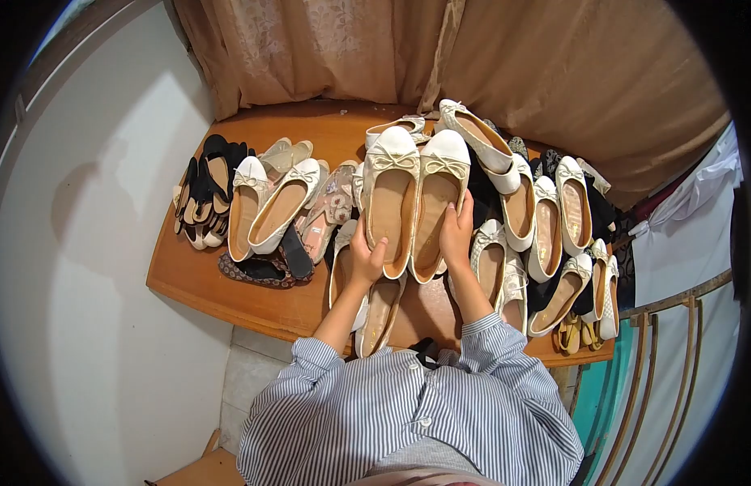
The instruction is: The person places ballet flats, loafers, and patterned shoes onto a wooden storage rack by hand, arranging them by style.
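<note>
My left hand (368,251) is closed around the outer side of a white ballet flat (390,202), its thumb lying over the shoe's edge. In my right hand (456,232) is the matching white ballet flat (440,190). Both shoes are held side by side above the table, toes pointing away from me, with small bows and tan insoles showing. Below and beside my hands lie more white flats, among them a flat (381,314) partly under my left forearm and another flat (490,251) right of my right wrist.
A wooden table (189,279) carries the shoes. At its left lie black shoes (205,190), a white pair (266,211) and patterned flats (331,202). More white flats (546,227) are heaped at the right. A brown curtain (311,49) hangs behind; a white wall (108,243) borders the left.
</note>
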A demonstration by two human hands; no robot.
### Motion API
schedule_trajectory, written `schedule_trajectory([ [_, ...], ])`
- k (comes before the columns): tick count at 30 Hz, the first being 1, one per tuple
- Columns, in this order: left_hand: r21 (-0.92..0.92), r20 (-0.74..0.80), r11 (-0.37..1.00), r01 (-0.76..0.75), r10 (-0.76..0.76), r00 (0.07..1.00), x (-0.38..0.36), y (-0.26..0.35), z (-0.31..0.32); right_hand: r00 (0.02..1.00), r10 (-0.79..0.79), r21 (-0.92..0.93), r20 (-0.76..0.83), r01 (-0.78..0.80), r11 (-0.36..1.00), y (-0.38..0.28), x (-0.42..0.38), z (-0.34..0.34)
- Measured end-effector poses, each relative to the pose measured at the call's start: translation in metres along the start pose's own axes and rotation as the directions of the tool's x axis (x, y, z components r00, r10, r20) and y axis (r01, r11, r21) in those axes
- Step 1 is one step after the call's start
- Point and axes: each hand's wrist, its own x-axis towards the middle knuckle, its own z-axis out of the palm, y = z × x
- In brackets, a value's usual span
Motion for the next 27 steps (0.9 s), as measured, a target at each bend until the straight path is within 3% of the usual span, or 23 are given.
schedule_trajectory([
  [8, 0.025, 0.02, 1.0, 0.009, -0.009, 1.0, 0.001, -0.011, -0.001, 0.998, 0.042, -0.027, 0.046, -0.04, 0.999, 0.008, 0.0, 0.0],
  [9, 0.175, 0.018, 0.985, -0.005, 0.002, 1.0, 0.004, -0.025, -0.003, 0.998, 0.043, -0.027, 0.047, -0.042, 0.999, 0.013, 0.001, 0.0],
  [10, 0.321, 0.019, 0.947, -0.016, 0.011, 1.0, 0.003, -0.037, -0.006, 0.99, 0.098, -0.172, 0.097, -0.08, 0.982, 0.019, 0.002, 0.0],
  [11, 0.323, 0.019, 0.946, -0.014, 0.008, 1.0, 0.002, -0.042, -0.007, 0.978, 0.159, -0.316, 0.138, -0.108, 0.943, 0.024, 0.002, -0.001],
  [12, 0.258, 0.066, 0.963, 0.077, -0.097, 0.993, 0.002, -0.046, -0.007, 0.959, 0.197, -0.318, 0.205, -0.126, 0.94, 0.026, 0.0, -0.003],
  [13, 0.196, 0.119, 0.966, 0.169, -0.195, 0.974, 0.002, -0.05, -0.008, 0.973, 0.046, -0.252, 0.227, 0.013, 0.968, 0.05, -0.004, -0.002],
  [14, 0.341, 0.153, 0.932, 0.122, -0.183, 0.971, -0.003, -0.058, -0.014, 0.963, 0.101, -0.286, 0.25, -0.026, 0.958, 0.049, -0.01, -0.005],
  [15, 0.342, 0.149, 0.932, 0.119, -0.179, 0.973, -0.007, -0.062, -0.018, 0.95, 0.155, -0.321, 0.27, -0.063, 0.945, 0.048, -0.017, -0.009],
  [17, 0.448, 0.188, 0.894, 0.007, -0.102, 0.977, -0.012, -0.068, -0.023, 0.959, 0.098, -0.323, 0.267, -0.007, 0.946, 0.073, -0.026, -0.018],
  [19, 0.441, 0.169, 0.896, 0.053, -0.141, 0.975, -0.014, -0.065, -0.025, 0.963, 0.046, -0.323, 0.266, 0.044, 0.945, 0.082, -0.032, -0.024],
  [21, 0.484, 0.153, 0.874, 0.053, -0.143, 0.978, -0.015, -0.062, -0.026, 0.961, 0.135, -0.225, 0.24, -0.08, 0.971, 0.077, -0.035, -0.026],
  [27, 0.456, 0.151, 0.886, 0.086, -0.172, 0.974, -0.017, -0.062, -0.029, 0.971, 0.103, -0.189, 0.216, -0.062, 0.98, 0.08, -0.036, -0.027],
])
